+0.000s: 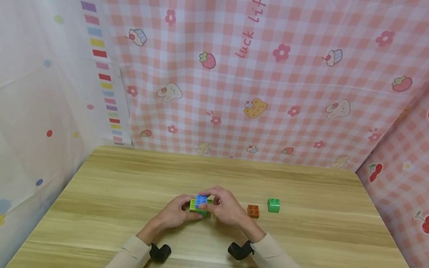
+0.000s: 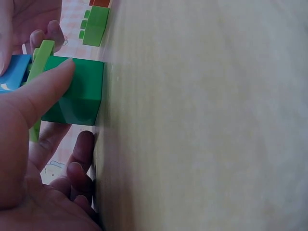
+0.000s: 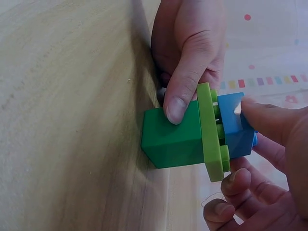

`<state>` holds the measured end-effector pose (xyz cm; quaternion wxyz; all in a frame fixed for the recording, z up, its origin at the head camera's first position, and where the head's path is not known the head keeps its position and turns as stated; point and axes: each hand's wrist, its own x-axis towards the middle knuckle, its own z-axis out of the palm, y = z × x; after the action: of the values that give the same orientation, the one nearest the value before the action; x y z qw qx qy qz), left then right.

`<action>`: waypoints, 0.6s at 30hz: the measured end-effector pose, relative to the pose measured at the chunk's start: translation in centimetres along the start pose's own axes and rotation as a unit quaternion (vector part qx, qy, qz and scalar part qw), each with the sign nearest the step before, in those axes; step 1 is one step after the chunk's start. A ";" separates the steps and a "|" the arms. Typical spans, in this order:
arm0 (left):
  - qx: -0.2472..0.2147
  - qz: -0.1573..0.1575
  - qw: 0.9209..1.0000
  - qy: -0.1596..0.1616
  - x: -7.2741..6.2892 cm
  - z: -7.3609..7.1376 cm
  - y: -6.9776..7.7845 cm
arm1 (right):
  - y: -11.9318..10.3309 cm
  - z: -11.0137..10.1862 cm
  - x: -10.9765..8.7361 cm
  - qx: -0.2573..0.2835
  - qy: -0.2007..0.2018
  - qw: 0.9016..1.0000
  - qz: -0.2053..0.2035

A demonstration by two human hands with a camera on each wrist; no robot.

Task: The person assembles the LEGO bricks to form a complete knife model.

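Note:
My left hand grips a dark green block low down, its thumb on one side. On that block lies a thin lime-green plate with studs. A blue brick is pinched between the thumb and fingers of my right hand. It sits over the lime plate's studs, and a narrow gap with studs shows between them in the right wrist view. Whether the blue brick is seated I cannot tell. The green block's base is at or very near the wooden tabletop.
To the right of the hands an orange-brown brick stands on the wooden table, with a green brick just beyond it. A checked pink cloth hangs behind the table's far edge.

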<state>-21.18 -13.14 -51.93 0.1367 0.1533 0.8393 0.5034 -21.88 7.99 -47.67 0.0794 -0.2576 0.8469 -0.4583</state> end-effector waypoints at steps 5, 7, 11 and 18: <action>0.003 -0.001 1.000 0.000 0.0 0.0 0.0 | 0.0 0.1 0.0 0.001 0.000 1.000 0.004; 0.003 -0.001 1.000 0.000 0.0 0.0 0.1 | 0.1 0.1 0.0 -0.001 0.000 1.000 0.003; 0.002 -0.004 1.000 0.000 -0.1 0.0 0.1 | 0.2 0.1 -0.1 -0.006 0.000 1.000 0.001; -0.001 -0.007 1.000 0.001 0.0 0.0 0.1 | 0.3 0.1 -0.1 -0.011 0.000 1.000 0.004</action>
<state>-21.15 -13.08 -51.79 0.1394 0.1462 0.8402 0.5032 -21.86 8.09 -48.00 0.0785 -0.2548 0.8532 -0.4482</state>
